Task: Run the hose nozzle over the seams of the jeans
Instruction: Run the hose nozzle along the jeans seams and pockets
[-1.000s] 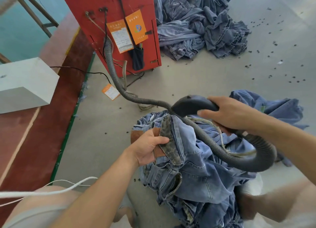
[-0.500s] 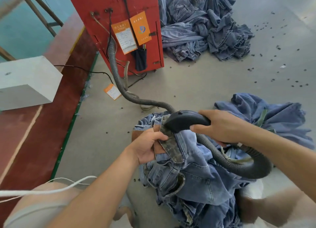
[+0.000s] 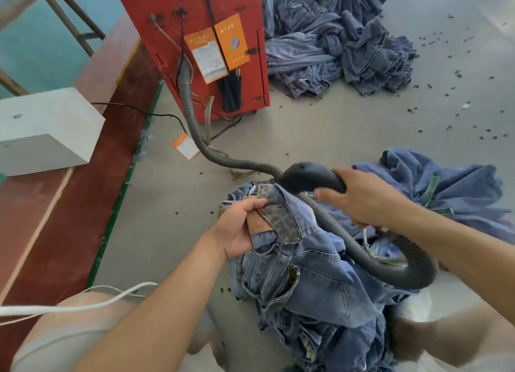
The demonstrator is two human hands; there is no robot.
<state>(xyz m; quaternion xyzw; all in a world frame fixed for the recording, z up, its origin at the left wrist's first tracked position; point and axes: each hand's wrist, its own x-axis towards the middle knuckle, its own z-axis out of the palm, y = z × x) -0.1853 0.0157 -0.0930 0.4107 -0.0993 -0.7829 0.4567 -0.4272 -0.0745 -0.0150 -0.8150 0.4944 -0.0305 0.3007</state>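
Note:
A pair of blue jeans (image 3: pixel 312 271) lies bunched over my lap, waistband turned up. My left hand (image 3: pixel 239 229) grips the waistband at its brown leather patch (image 3: pixel 260 224). My right hand (image 3: pixel 365 198) holds the black hose nozzle (image 3: pixel 306 176), whose tip rests at the top edge of the waistband just right of my left hand. The grey ribbed hose (image 3: pixel 362 249) loops under my right wrist and runs back across the floor.
The hose leads to a red machine (image 3: pixel 195 37) with orange tags. A heap of jeans (image 3: pixel 334 45) lies behind it, another blue garment (image 3: pixel 451 187) at the right. A white box (image 3: pixel 47 126) sits on a red-brown platform at the left. Small dark bits dot the floor.
My right hand has slid the nozzle left and down from above the jeans onto the waistband's top edge. My left hand keeps its hold on the waistband.

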